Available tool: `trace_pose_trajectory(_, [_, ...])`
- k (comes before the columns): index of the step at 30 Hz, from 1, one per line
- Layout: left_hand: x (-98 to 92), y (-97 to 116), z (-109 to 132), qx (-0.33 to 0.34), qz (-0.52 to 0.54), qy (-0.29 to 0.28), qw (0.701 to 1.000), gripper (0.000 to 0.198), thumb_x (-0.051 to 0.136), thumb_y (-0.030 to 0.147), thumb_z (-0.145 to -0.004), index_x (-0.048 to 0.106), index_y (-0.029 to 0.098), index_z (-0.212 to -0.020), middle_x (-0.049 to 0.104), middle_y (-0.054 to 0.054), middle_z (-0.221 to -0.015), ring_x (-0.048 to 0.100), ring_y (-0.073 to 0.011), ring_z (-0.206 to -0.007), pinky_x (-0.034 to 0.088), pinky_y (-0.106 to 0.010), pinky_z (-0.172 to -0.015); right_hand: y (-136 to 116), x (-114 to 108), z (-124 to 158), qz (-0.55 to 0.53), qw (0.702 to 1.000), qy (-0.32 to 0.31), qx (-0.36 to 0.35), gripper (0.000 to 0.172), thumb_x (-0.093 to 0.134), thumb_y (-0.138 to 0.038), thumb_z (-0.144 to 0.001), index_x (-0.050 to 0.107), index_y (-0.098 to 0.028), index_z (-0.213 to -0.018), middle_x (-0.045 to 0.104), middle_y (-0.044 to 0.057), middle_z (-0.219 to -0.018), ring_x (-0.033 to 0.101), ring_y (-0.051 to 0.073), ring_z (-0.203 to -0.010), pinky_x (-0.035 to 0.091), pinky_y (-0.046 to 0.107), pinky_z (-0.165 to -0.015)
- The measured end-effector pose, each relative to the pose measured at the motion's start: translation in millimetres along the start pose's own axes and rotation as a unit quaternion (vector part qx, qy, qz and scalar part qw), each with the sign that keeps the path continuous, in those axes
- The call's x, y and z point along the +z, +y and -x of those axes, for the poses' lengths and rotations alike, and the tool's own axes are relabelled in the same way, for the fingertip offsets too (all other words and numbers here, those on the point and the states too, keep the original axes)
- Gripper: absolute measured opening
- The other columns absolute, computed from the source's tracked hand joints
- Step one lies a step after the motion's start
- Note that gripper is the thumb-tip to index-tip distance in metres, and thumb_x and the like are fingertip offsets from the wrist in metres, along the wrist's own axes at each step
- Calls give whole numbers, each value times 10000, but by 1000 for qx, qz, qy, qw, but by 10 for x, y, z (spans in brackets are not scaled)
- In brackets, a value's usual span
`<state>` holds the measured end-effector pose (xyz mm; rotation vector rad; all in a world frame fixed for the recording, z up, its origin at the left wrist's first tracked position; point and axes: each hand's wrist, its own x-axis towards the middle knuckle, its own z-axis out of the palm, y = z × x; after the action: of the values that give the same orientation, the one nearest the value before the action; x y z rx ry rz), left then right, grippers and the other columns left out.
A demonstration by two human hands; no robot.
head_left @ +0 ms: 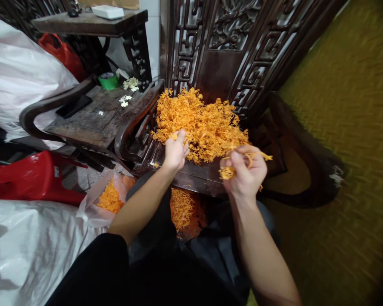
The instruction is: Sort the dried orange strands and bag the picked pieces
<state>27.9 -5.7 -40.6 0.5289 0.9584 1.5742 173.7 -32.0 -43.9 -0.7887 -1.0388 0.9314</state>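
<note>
A loose heap of orange stringy pieces [201, 123] covers much of the dark carved wooden chair seat [198, 176]. At the heap's front left edge, my left hand [176, 149] is closed in a pinch on a small orange piece [174, 137]. To the right and nearer to me, my right hand [245, 170] is closed around several orange strands [264, 156]; a rounded orange end [226, 172] sticks out at its left side. Between my legs, below the seat edge, more thin orange pieces [181, 208] lie in a reddish container, partly hidden.
An open plastic bag [91, 204] with orange pieces stands at the lower left, beside a red plastic stool [35, 178] and white sacks [28, 250]. Green tape [108, 80] and white bits [125, 100] lie on the left chair. A woven yellowish surface [347, 106] rises at right.
</note>
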Motion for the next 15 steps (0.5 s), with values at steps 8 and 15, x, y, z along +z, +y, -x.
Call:
trace_pose_trajectory(8, [-87,54,215,-116,-142,-207,961,190,618,331,-953,587,151,-900,461,60,-526,326,-32,-362,128,-158,-360,115,-80,-101,16,998,24,58,384,814,-382,-760,646,-239,-1075,597,-5,-780,652,148,-726,414,206,-470])
trace_pose_trajectory(15, [-19,56,250,-156,-123,-200,959,255,551,140,-910,578,180,-1161,608,13,-744,446,-39,-403,161,-156,-340,65,-76,-57,-12,998,18,62,364,851,-279,-726,689,-218,-1046,640,-13,-820,651,114,-746,508,220,-620])
